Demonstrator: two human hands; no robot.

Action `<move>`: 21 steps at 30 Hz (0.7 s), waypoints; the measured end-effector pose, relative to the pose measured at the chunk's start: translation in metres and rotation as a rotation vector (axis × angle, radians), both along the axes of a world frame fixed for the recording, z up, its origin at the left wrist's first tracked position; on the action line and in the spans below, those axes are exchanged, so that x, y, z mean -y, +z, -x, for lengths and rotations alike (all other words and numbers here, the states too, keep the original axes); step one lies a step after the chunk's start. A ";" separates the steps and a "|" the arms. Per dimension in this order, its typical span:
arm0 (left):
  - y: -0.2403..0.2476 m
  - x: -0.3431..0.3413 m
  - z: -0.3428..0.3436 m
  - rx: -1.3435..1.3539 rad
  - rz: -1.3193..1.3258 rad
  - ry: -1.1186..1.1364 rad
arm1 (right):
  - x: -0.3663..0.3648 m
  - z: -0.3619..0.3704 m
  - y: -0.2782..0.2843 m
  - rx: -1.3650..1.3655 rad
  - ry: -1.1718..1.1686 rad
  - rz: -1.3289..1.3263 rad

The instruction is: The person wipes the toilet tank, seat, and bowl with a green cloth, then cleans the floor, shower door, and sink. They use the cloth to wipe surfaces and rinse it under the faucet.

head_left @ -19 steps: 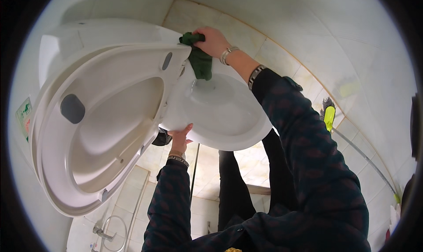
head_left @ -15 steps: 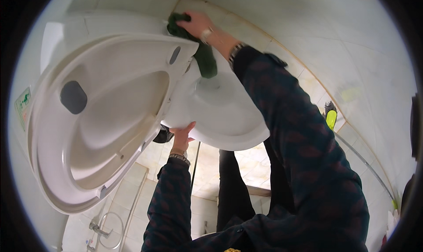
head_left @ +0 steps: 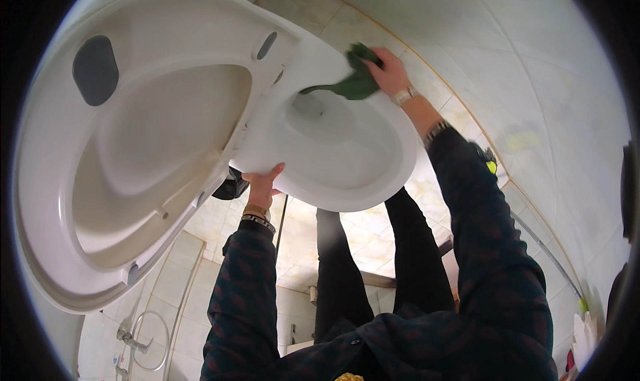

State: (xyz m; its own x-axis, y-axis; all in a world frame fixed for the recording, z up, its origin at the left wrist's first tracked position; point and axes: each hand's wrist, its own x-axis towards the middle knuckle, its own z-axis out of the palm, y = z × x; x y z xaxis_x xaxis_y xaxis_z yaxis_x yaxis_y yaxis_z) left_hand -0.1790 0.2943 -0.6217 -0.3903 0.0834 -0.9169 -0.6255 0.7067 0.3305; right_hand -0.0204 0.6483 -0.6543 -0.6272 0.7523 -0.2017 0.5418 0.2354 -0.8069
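Observation:
A white toilet bowl (head_left: 363, 196) stands in front of me, with its seat and lid (head_left: 60, 141) raised to the left. Dark green cloth (head_left: 360, 82) is bunched in the closed fingers of my right hand (head_left: 390, 72) at the bowl's far right rim. One end of the cloth trails over the rim into the bowl. At the near left side of the rim, my left hand (head_left: 261, 184) grips the edge, thumb on top and its other fingers partly hidden beneath.
A black bag-like object (head_left: 231, 184) lies below the raised seat. A shower fitting with a hose (head_left: 138, 343) is at the lower left. Along the tiled right wall runs a metal pole (head_left: 548, 252), and a bright green brush part (head_left: 492, 166) shows behind my right sleeve.
My right hand has moved with the cloth from the back of the bowl, beside the seat hinge, rightward along the far rim. My left hand keeps its hold as the view shifts.

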 end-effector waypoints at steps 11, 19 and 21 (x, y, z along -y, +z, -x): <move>0.005 -0.001 0.002 0.063 -0.032 -0.031 | 0.057 -0.038 0.018 0.033 0.127 -0.432; 0.004 0.001 0.002 0.068 -0.066 0.000 | 0.051 -0.024 0.016 0.043 0.292 -0.323; 0.000 0.002 0.002 0.056 -0.031 0.006 | 0.071 -0.059 0.018 0.155 0.237 -0.320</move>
